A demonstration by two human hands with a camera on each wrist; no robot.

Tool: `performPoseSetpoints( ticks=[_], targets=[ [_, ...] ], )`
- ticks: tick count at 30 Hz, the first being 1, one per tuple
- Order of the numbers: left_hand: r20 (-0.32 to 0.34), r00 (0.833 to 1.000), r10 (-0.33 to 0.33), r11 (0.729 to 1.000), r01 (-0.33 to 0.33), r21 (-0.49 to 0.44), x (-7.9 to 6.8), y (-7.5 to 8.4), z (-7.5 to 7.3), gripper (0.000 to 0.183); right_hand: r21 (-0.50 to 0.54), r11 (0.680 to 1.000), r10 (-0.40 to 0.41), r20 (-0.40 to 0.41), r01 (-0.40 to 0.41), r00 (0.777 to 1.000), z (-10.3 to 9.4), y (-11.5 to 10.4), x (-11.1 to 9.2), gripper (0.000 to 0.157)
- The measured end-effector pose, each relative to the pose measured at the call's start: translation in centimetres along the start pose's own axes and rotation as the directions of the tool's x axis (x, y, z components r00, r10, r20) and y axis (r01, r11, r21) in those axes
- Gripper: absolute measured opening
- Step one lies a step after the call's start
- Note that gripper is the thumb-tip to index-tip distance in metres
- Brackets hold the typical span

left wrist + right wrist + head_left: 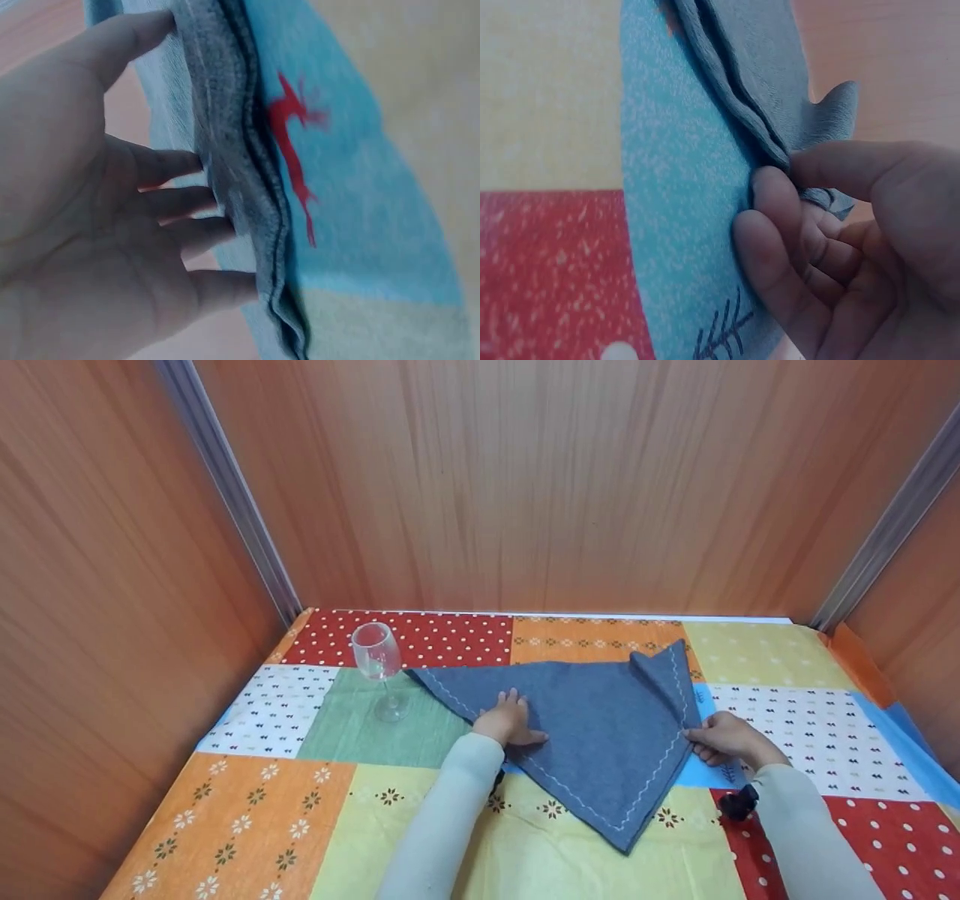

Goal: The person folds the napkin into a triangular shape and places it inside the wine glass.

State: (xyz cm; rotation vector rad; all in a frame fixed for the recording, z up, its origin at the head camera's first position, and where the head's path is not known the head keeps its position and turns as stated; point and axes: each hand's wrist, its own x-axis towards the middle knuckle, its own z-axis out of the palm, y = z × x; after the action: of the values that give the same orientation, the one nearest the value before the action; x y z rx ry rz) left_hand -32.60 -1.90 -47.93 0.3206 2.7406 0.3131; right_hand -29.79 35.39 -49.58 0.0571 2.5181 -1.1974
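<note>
Cloth (592,720), prob. 2-layer, in RH (727,737)

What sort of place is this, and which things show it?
Probably an indoor tabletop booth: wood-grain panels rise on three sides of a patchwork tablecloth, where a stemmed glass stands beside a grey cloth.
</note>
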Motion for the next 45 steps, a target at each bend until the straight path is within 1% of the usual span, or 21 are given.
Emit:
performPoseSetpoints(
  ticks=[4,7,10,14,16,18,21,22,24,27,31,35,38,41,45],
  targets=[
    [-0.016,0.999,0.050,0.998,-0.050,-0.036,0.4,-1.1,-0.4,0.086,0.033,0.999,-0.012,0.065,0.010,0.998,0.2,0.1,-0.3,0.029],
    [-0.012,0.998,0.068,0.995,-0.069,-0.072,0.6,-1.7,-0.8,0.087,0.047,0.999,-0.021,0.102,0.016,0.995,0.3,0.1,-0.5,0.029],
    [0.000,0.997,0.074,0.993,-0.074,-0.097,0.9,-1.9,-1.1,0.088,0.054,0.998,0.003,0.112,-0.009,0.994,0.4,0.0,-0.6,0.028],
    [-0.001,0.997,0.082,0.991,-0.081,-0.110,1.1,-1.8,-1.1,0.088,0.061,0.998,0.024,0.118,-0.031,0.993,0.2,0.1,-0.8,0.028],
    [-0.006,0.997,0.081,0.991,-0.081,-0.106,1.2,-1.7,-1.0,0.088,0.066,0.997,0.024,0.123,-0.032,0.992,0.0,0.2,-0.8,0.031],
    [-0.009,0.997,0.080,0.991,-0.081,-0.102,1.2,-1.6,-0.8,0.088,0.076,0.996,0.030,0.116,-0.039,0.993,-0.2,0.2,-0.8,0.038],
    [-0.010,0.997,0.071,0.993,-0.072,-0.096,1.3,-1.6,-0.7,0.088,0.089,0.995,0.042,0.059,-0.047,0.997,-0.4,0.3,-0.5,0.053],
    [-0.010,0.998,0.069,0.993,-0.070,-0.095,1.2,-1.6,-0.6,0.088,0.093,0.994,0.046,0.025,-0.049,0.999,-0.4,0.4,-0.3,0.057],
    [-0.012,0.998,0.064,0.994,-0.065,-0.092,1.2,-1.6,-0.6,0.088,0.108,0.993,0.050,-0.046,-0.045,0.998,-0.4,0.5,0.1,0.060],
    [-0.014,0.998,0.059,0.994,-0.060,-0.090,1.2,-1.6,-0.7,0.088,0.163,0.986,0.053,-0.132,-0.031,0.990,-0.4,0.8,0.8,0.054],
    [-0.008,0.999,0.051,0.994,-0.052,-0.099,1.0,-1.4,-0.9,0.088,0.237,0.971,0.073,-0.198,-0.024,0.978,-0.5,1.0,1.8,0.046],
    [-0.012,0.999,0.051,0.993,-0.052,-0.102,1.0,-1.3,-0.7,0.087,0.210,0.978,0.067,-0.236,-0.016,0.970,-0.6,1.1,2.1,0.044],
    [-0.012,0.998,0.058,0.994,-0.059,-0.094,1.1,-1.3,-0.5,0.087,0.198,0.980,0.056,-0.258,-0.004,0.964,-0.5,1.2,2.1,0.039],
    [-0.011,0.998,0.057,0.994,-0.058,-0.089,1.2,-1.4,-0.6,0.087,0.216,0.976,0.041,-0.295,0.025,0.955,-0.5,1.3,2.0,0.031],
    [-0.011,0.998,0.062,0.995,-0.063,-0.078,1.2,-1.5,-0.6,0.087,0.168,0.984,0.016,-0.376,0.051,0.927,-0.6,1.5,1.7,0.028]
  ],
)
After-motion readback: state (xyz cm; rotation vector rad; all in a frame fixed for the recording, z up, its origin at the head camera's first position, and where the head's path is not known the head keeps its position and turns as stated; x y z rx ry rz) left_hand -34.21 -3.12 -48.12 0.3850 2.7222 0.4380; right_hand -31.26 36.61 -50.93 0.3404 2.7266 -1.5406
